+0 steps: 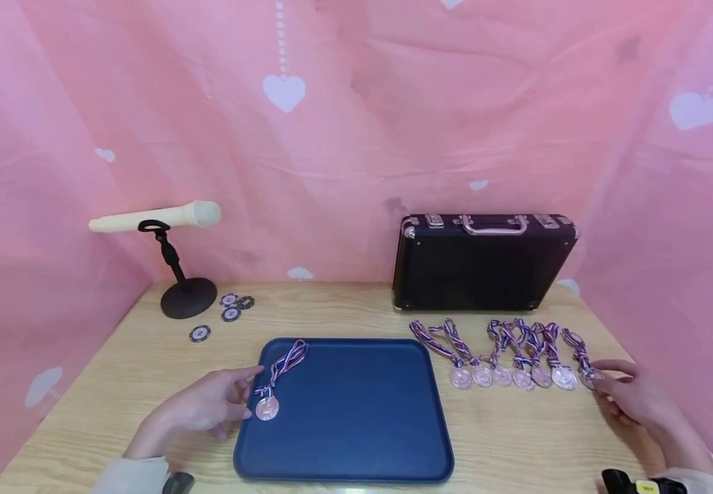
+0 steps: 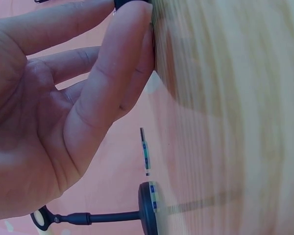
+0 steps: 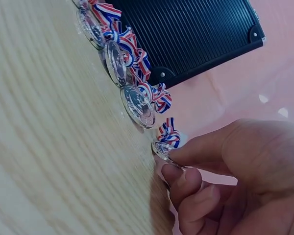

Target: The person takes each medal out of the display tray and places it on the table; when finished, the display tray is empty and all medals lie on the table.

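A blue tray [image 1: 356,418] lies on the wooden table [image 1: 517,439]. One silver medal [image 1: 266,408] with a red, white and blue ribbon sits at the tray's left side. My left hand [image 1: 240,396] rests on the table beside that medal, its fingers [image 2: 112,73] relaxed and holding nothing. Right of the tray lies a row of several medals [image 1: 502,374]. At the row's right end, my right hand [image 1: 604,384] pinches the last medal [image 3: 161,148] by its rim between thumb and fingertips [image 3: 179,174].
A black case [image 1: 482,264] with metal corners stands upright behind the medal row. A cream microphone [image 1: 155,217] on a black stand [image 1: 187,296] is at the back left, with several poker chips [image 1: 230,307] beside it. Pink cloth walls enclose the table.
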Available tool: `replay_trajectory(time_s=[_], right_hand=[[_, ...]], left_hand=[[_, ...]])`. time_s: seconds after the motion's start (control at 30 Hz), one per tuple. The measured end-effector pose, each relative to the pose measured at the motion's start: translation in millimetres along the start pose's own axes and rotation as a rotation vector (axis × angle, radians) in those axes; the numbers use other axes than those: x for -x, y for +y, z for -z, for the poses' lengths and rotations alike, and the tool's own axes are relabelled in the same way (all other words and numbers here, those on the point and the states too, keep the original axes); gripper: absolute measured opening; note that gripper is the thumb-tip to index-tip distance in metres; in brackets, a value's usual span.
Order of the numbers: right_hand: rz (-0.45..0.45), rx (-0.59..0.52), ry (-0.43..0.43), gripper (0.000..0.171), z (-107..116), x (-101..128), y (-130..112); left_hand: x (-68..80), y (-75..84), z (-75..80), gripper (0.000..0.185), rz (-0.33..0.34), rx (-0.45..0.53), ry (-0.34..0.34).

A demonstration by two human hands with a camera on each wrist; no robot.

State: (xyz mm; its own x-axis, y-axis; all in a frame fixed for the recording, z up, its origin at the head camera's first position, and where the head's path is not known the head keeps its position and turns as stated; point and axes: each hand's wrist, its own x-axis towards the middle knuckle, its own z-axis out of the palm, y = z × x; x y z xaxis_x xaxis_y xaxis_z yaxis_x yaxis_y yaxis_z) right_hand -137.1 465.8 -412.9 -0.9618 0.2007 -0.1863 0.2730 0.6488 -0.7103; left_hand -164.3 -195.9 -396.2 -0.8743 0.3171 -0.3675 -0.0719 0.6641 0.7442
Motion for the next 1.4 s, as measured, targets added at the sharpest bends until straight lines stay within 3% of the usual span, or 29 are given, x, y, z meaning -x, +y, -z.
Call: replay_trajectory(time_s=[0.3,0.6,0.9,1.07,1.23,1.4], right_hand=[[0.058,0.059,0.037,0.046,-7.2,-2.6,-2.8],[0.066,0.173,0.085,0.052,-7.4,-6.0,0.4],[0.081,0.206,0.122,0.055,-1.0,-3.9,-2.1],[0.175,0.192,0.185,0.049,-2.7,1.8,-24.2],[0.261,0.22,0.252,0.044,-9.9,9.0,-60.3],[0.305,0.171,0.272,0.04,-23.5,16.3,-97.9]], left_hand=[[0.7,-2.5,1.6,0.074,-0.024,0.022,-0.017],[-0.7,-1.8,1.0,0.073,-0.001,0.015,-0.004],[-0.3,-1.6,-0.6,0.074,0.005,0.011,0.003],[2.1,-4.0,0.3,0.074,-0.009,0.02,-0.002],[2.2,-5.6,0.5,0.073,-0.021,0.012,-0.004],[-0.6,-4.7,1.3,0.073,-0.024,0.002,-0.015]])
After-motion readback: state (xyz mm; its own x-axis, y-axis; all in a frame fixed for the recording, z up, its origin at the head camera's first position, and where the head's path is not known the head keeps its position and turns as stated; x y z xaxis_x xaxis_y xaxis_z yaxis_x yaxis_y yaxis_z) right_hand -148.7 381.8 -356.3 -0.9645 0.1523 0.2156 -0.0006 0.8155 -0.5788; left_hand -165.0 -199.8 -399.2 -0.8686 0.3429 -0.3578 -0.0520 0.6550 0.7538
